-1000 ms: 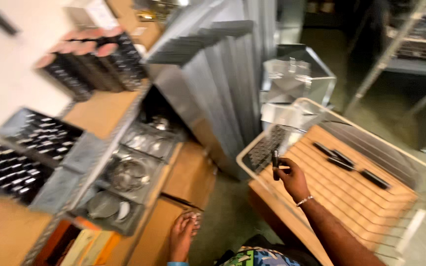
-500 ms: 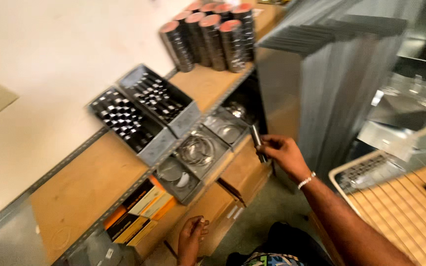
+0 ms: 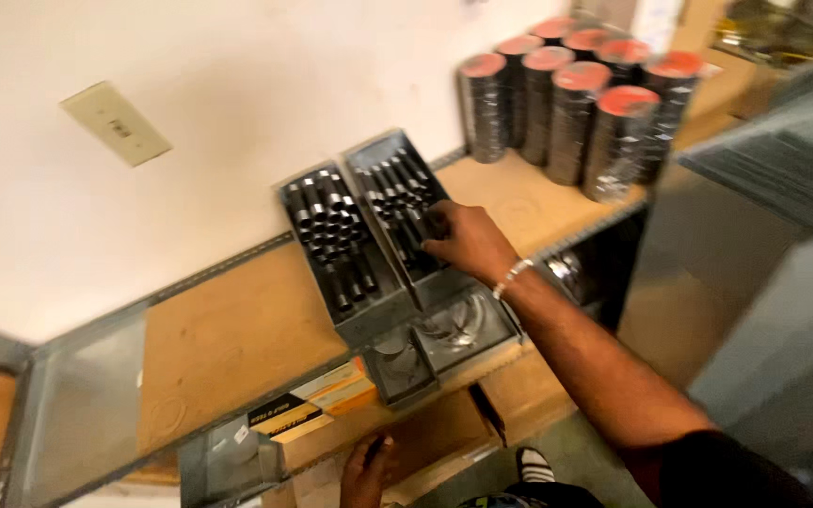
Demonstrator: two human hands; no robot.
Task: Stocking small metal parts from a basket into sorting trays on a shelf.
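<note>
Head view: my right hand (image 3: 463, 240) reaches out over the shelf (image 3: 228, 339) and rests on the right tray (image 3: 406, 212), one of two dark metal trays lying side by side and touching. Both are full of dark rods. The rods run with their long axis along the tray, away from me toward the wall (image 3: 237, 85), and my forearm comes in across them from the lower right. The fingers are curled down into the rods near the tray's middle, closed narrow as if pinching one. I cannot tell whether a rod is actually gripped, since the knuckles hide the fingertips. A bracelet (image 3: 510, 277) sits at the wrist.

The left tray (image 3: 336, 245) lies just beside that hand, untouched. My right hand is by far the nearer one to both trays.

My left hand (image 3: 366, 470) is low, well apart from the trays, at the front of the lower shelf by some cardboard boxes (image 3: 425, 442). Its fingers are bent, and I cannot tell if it holds anything.

Further along the shelf stand stacks (image 3: 576, 113) of dark discs with red tops, well apart from both hands.
</note>
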